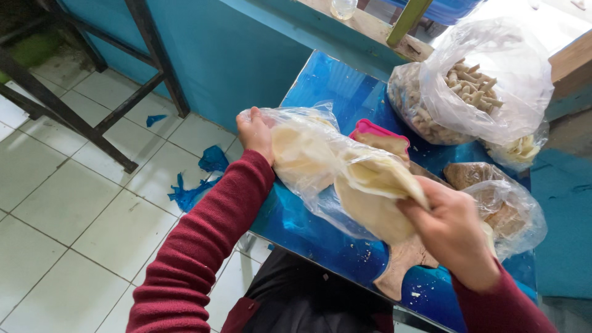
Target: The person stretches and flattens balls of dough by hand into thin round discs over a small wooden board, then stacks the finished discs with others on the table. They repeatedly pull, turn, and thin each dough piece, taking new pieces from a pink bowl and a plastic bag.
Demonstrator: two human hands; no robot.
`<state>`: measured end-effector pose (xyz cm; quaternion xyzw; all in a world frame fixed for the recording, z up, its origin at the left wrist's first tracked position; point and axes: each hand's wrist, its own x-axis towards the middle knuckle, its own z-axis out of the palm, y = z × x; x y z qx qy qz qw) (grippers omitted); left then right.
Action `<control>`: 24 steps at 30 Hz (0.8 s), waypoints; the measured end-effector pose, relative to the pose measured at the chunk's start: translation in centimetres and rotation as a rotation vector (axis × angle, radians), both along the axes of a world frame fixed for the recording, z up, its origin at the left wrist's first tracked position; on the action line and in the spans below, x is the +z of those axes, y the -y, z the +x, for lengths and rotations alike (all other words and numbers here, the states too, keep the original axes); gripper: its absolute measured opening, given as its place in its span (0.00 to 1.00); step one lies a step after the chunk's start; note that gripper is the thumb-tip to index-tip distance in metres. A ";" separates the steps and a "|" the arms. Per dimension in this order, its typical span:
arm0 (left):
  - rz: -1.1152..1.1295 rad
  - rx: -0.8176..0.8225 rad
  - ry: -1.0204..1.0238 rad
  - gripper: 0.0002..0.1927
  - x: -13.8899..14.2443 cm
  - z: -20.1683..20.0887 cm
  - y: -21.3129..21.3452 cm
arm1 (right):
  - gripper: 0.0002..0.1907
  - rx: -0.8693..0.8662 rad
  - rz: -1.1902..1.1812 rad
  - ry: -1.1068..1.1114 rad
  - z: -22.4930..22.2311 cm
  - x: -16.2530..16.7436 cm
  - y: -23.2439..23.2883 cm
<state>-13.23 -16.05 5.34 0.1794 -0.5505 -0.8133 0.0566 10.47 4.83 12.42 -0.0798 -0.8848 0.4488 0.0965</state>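
A: The left hand grips the closed end of the clear bag, fingers curled tight on the plastic; the right hand is at the open end, fingers pinching the pale flat sheets that come out of it. The bag is in the air, above the near left corner of the blue table.

B: What can go wrong here, in your opinion?

A: The sheets look thin and soft; if the right hand pulls too hard, I think one can tear, or the plastic can split. Also the bag hangs partly over the table edge; a sheet that slips can fall to the tiled floor.

B: And the things near it?

A: The pink tub is just behind the bag; a wide pull can push it. The big bag of short sticks at the far right corner is well apart, so I see less danger there.
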 end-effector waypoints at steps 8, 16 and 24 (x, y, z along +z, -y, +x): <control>-0.256 0.044 -0.210 0.16 -1.6 -0.3 -0.2 | 0.21 -0.275 -0.617 0.066 7.7 2.9 -8.6; -0.876 -0.289 -0.945 0.17 0.3 4.3 2.6 | 0.24 -0.230 0.702 -0.223 5.9 -2.9 -5.2; -1.005 -0.574 -0.993 0.20 5.3 11.9 3.5 | 0.13 0.182 0.480 -0.288 5.7 -1.0 0.4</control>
